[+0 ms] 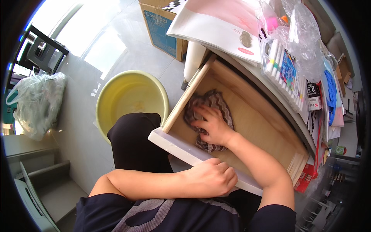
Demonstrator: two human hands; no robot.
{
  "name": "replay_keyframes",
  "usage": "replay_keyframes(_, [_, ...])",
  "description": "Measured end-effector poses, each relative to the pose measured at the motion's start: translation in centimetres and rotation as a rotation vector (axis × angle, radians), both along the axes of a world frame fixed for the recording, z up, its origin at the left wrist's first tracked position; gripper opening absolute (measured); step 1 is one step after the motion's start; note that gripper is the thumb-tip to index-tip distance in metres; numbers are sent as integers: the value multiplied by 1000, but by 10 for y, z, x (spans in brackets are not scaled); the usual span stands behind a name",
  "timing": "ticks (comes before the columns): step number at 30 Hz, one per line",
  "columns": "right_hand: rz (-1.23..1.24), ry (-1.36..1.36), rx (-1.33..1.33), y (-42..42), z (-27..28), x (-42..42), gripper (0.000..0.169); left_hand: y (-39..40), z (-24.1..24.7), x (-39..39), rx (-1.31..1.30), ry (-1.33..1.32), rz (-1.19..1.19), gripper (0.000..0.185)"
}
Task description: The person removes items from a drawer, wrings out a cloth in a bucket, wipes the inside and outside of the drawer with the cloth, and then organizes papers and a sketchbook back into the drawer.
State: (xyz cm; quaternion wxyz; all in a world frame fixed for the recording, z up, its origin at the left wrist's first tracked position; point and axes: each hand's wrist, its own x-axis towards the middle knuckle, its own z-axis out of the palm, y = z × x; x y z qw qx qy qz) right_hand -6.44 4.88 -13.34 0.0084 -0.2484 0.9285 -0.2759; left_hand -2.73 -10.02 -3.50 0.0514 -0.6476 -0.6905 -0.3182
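A wooden drawer (pixel 252 116) with a pale front panel (pixel 176 146) is pulled out before me. Inside it lies a crumpled cloth (pixel 216 100) with a brown and grey zigzag pattern, near the drawer's left side. My right hand (pixel 214 124) reaches over the front and has loose hold of the cloth, its fingers bent and spread; fingertips and nearby cloth are blurred. My left hand (pixel 213 177) is closed over the top edge of the front panel, fingertips hidden.
A yellow plastic basin (pixel 132 84) stands on the tiled floor beside my knee. Above the drawer, the tabletop carries a printed sheet (pixel 214 32) with coins and a case of markers (pixel 282 69). A cardboard box (pixel 162 32) stands behind; a plastic bag (pixel 42 101) is at left.
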Motion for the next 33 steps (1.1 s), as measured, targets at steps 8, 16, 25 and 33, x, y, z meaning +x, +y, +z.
replay_keyframes(8, [-253, -20, -527, 10, 71, 4, 21, -2, -5, 1, -3, -3, 19, 12])
replay_keyframes(16, [-12, 479, 296, -37, 33, -42, 50, -1, -4, 3, 2, 7, 33, 11])
replay_keyframes(25, [-239, 534, 250, 9, 50, -79, 40, -1, -3, 0, -16, 4, 39, 13])
replay_keyframes(33, [-666, -84, 0, 48, 72, -26, 47, -4, -3, 0, -53, -17, -6, 29])
